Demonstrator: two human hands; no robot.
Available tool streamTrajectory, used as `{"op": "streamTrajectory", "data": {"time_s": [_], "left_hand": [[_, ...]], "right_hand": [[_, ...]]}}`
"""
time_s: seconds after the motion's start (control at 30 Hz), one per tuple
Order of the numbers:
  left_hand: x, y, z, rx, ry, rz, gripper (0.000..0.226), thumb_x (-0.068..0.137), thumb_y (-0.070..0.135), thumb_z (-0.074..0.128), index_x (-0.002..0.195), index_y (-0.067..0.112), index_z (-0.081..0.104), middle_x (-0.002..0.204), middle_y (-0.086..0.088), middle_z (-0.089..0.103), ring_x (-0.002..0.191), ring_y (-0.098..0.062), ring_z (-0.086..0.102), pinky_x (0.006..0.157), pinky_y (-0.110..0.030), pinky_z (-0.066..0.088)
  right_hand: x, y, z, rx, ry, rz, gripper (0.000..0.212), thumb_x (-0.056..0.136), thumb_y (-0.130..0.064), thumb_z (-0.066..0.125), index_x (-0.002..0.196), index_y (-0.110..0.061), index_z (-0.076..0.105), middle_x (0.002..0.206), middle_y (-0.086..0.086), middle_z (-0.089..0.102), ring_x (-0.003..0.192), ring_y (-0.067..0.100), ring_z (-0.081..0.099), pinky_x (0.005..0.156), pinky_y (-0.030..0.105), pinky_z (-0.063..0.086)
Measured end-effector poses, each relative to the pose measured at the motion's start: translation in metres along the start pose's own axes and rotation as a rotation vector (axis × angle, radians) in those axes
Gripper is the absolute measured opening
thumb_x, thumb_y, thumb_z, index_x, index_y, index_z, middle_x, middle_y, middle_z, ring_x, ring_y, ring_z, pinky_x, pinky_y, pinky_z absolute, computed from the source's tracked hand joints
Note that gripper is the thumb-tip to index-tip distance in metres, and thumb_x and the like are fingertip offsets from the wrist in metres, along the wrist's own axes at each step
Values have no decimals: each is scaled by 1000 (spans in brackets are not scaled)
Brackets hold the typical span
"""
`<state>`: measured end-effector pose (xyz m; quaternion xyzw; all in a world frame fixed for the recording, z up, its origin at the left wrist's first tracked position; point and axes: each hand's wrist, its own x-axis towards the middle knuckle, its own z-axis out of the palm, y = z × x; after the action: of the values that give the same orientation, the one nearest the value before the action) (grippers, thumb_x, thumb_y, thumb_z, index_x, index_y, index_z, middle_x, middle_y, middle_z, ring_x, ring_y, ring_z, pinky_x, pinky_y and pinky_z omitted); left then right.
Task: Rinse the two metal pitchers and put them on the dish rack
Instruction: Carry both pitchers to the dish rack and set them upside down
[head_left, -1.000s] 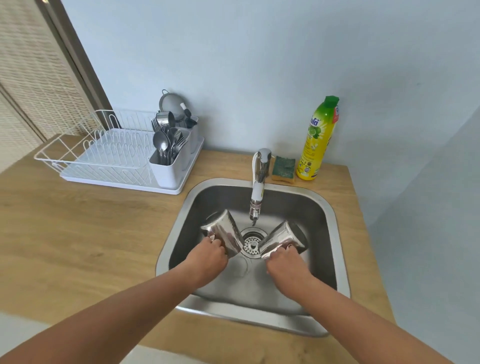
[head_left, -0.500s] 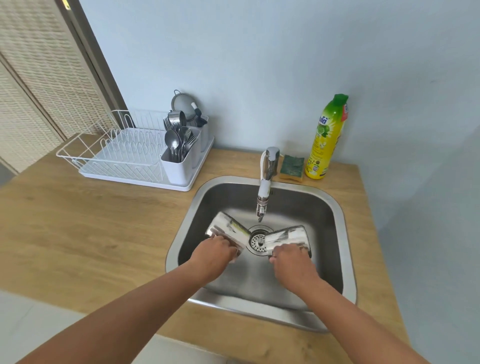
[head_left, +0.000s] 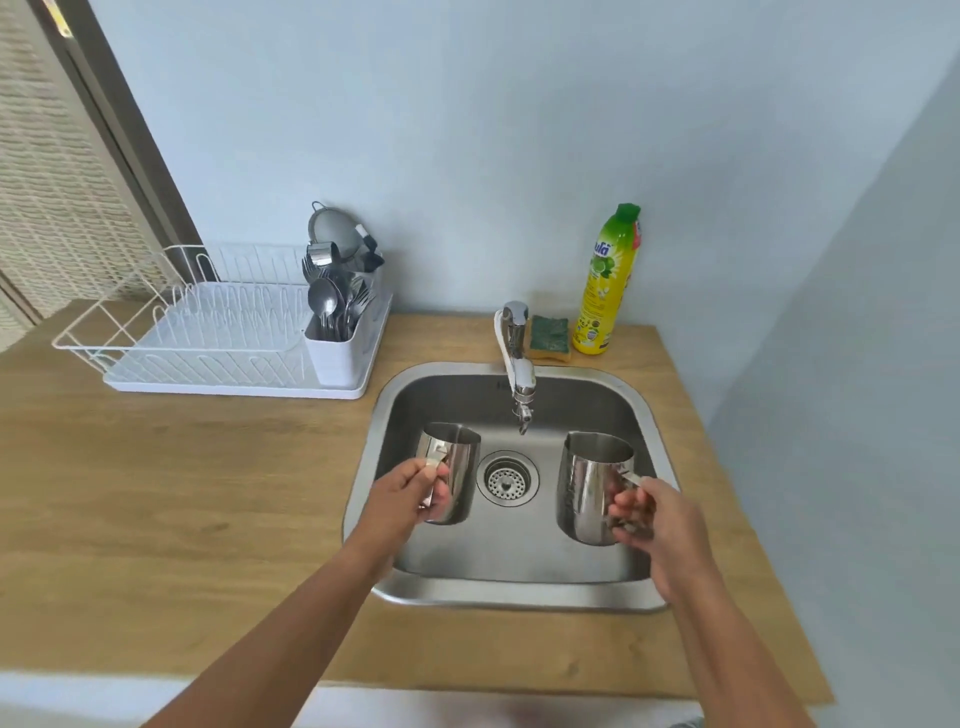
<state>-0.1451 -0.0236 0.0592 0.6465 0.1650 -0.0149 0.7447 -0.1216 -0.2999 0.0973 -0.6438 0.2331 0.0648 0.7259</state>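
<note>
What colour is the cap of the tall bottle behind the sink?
The cap is green; the head view shows it.

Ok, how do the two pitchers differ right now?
The right pitcher looks wider and taller than the left pitcher. The left pitcher is held by the left hand left of the drain; the right pitcher by the right hand right of it. Both are shiny metal, upright, gripped at the handle over the sink.
</note>
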Motion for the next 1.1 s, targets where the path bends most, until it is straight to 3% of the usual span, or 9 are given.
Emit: {"op": "streamTrajectory", "data": {"time_s": [0.13, 0.27, 0.47, 0.57, 0.77, 0.9, 1.0, 1.1], "left_hand": [[-25, 32, -26, -21, -73, 124, 20, 101, 12, 48, 95, 6, 67, 73, -5, 59, 73, -14, 57, 83, -35, 57], [-48, 64, -64, -8, -126, 222, 21, 101, 12, 47, 93, 10, 66, 68, 1, 59, 70, -11, 54, 84, -35, 56], [-56, 104, -139, 228, -109, 328, 21, 101, 12, 47, 97, 4, 66, 64, 14, 61, 69, 0, 58, 88, -37, 53], [-54, 125, -177, 297, -68, 365, 20, 101, 12, 48, 99, 6, 66, 63, 16, 60, 73, -3, 57, 84, -29, 51], [-35, 160, -242, 472, 62, 465, 24, 99, 16, 49, 91, 29, 68, 68, 10, 57, 69, -5, 54, 75, -26, 43], [-5, 190, -286, 714, 152, 528, 19, 98, 16, 48, 97, 19, 67, 75, 4, 61, 63, 5, 54, 62, -22, 39], [26, 213, -311, 1014, 164, 559, 19, 97, 15, 50, 102, 21, 68, 81, 4, 64, 71, -8, 57, 63, -28, 43], [60, 231, -329, 1351, 120, 608, 30, 95, 7, 48, 108, 23, 68, 100, 5, 67, 84, -14, 58, 72, -32, 48]], "right_hand": [[-51, -20, 12, 75, 11, -150, 32, 94, -13, 44, 62, -14, 44, 65, 4, 63, 64, 22, 60, 68, 40, 47], [-98, -32, 51, 143, -114, -252, 31, 96, -16, 40, 66, -14, 48, 69, 5, 65, 67, 23, 61, 69, 42, 48], [-139, -42, 143, 74, -319, -329, 27, 98, -12, 42, 76, -14, 59, 83, 7, 67, 78, 23, 62, 74, 43, 49], [-146, -50, 189, 10, -352, -372, 27, 100, -9, 44, 80, -13, 61, 85, 8, 67, 83, 23, 62, 74, 41, 50], [-136, -70, 277, -231, -382, -528, 25, 101, -17, 47, 92, -4, 66, 87, 6, 69, 84, 19, 65, 80, 38, 55], [-113, -79, 348, -486, -399, -758, 20, 98, -14, 50, 91, -6, 67, 78, 0, 67, 63, 0, 63, 61, 11, 48], [-84, -83, 394, -764, -425, -942, 18, 96, -18, 52, 88, -9, 66, 78, -1, 62, 75, 18, 62, 70, 31, 44], [-48, -82, 433, -975, -454, -1112, 18, 98, -16, 51, 91, -12, 68, 88, -3, 64, 89, 25, 59, 80, 34, 41]]}}
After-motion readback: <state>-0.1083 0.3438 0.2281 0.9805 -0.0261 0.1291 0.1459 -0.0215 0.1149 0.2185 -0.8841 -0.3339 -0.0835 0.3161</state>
